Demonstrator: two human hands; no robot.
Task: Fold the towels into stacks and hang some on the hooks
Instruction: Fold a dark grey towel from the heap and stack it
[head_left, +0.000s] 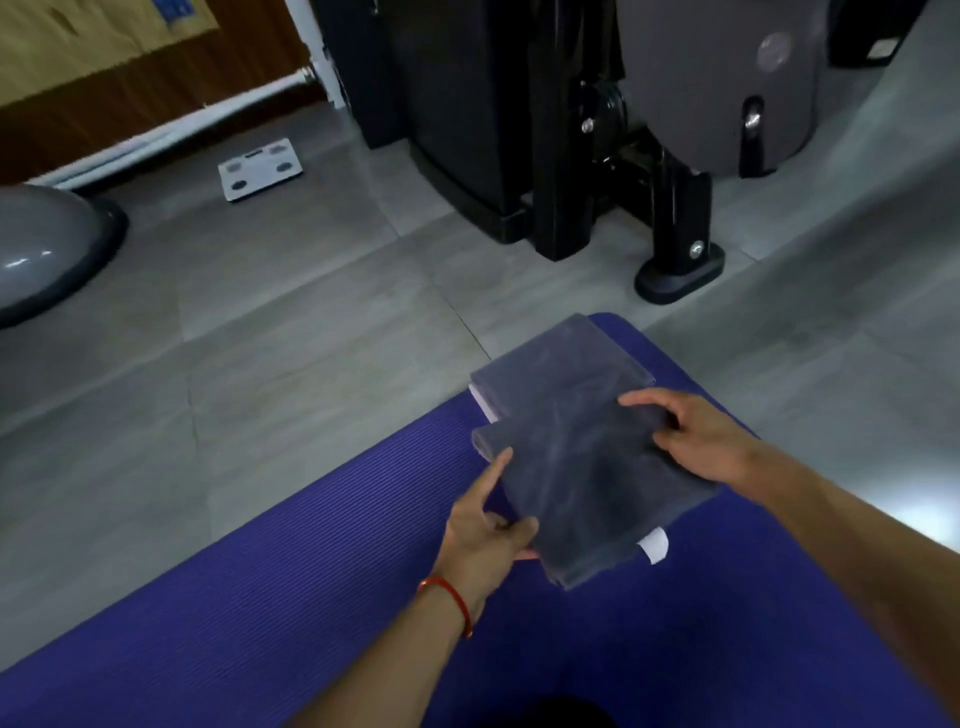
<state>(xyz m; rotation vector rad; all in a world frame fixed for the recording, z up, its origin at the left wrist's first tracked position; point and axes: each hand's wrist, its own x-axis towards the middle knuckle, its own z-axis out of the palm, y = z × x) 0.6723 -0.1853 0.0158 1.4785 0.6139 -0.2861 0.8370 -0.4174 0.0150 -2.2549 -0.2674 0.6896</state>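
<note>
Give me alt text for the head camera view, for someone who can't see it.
Two hands hold a folded grey towel over a purple mat: left hand at its near edge, right hand on its far side. A towel stack lies behind, then grey floor.

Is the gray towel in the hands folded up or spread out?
Folded. The gray towel is a small layered rectangle held by both hands.

Both forearms reach forward; left hand (485, 530) pinches with thumb curled, right hand (691, 441) holds a curled grip.
</note>
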